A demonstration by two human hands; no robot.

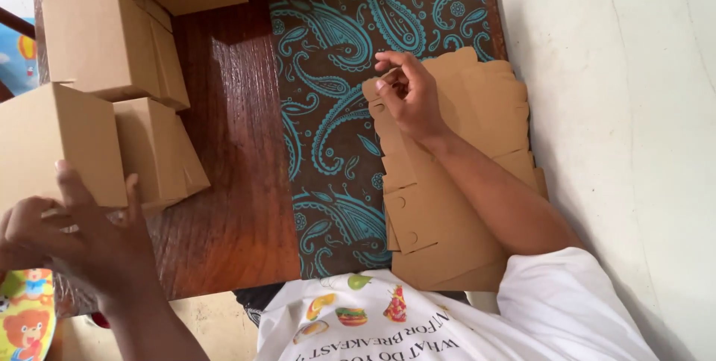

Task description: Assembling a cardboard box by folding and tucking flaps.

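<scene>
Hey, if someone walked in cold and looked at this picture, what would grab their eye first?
Probably the brown cloth with the turquoise paisley pattern running down the middle of the dark wooden table. At the cloth's right edge lies a stack of flat cardboard sheets, with the right hand pinching its top corner. On the left stand folded cardboard boxes, and the left hand touches the nearest one.

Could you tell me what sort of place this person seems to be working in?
Probably a home used as a small packing spot: a wooden table with a brown and teal paisley cloth, folded cardboard boxes stacked on it, and flat box blanks under the right hand, beside a plain whitish wall.
</scene>
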